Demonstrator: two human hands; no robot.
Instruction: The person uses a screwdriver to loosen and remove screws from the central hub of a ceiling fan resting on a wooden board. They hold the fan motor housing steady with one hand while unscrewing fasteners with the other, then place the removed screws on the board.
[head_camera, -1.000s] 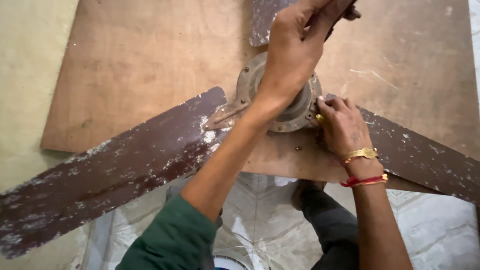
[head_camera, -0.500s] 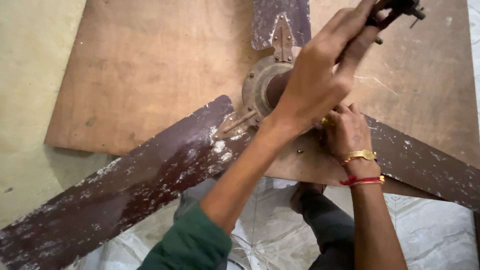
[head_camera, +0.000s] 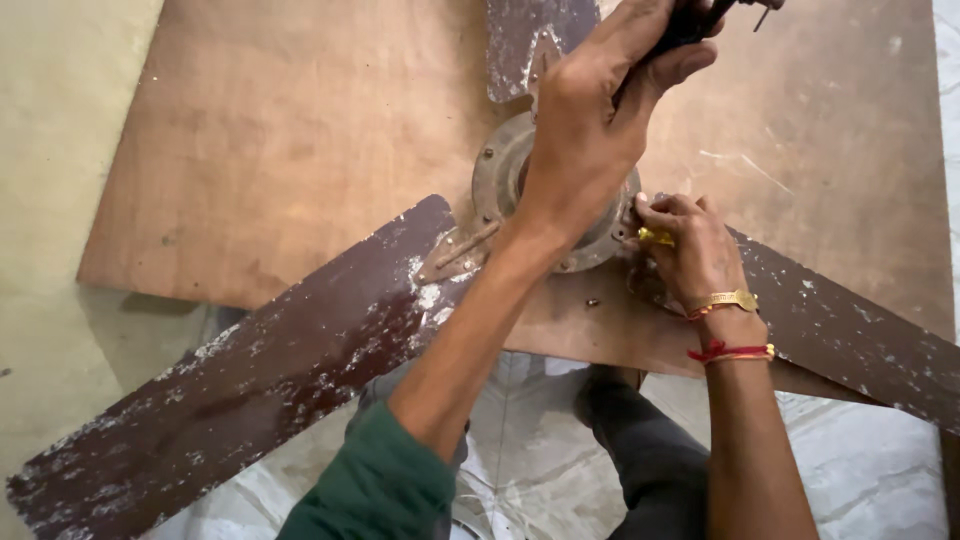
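Gripping tool (head_camera: 700, 22) (left hand (head_camera: 590, 130)) above hub (head_camera: 500, 180)

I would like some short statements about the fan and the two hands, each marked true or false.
1. The left hand grips a dark tool. True.
2. The right hand lies flat on the floor. False: it touches the fan hub.
3. The fan blades are clean white. False: dark brown, with chipped paint.
4. The fan rests on a wooden board. True.
5. The right wrist wears a bracelet. True.
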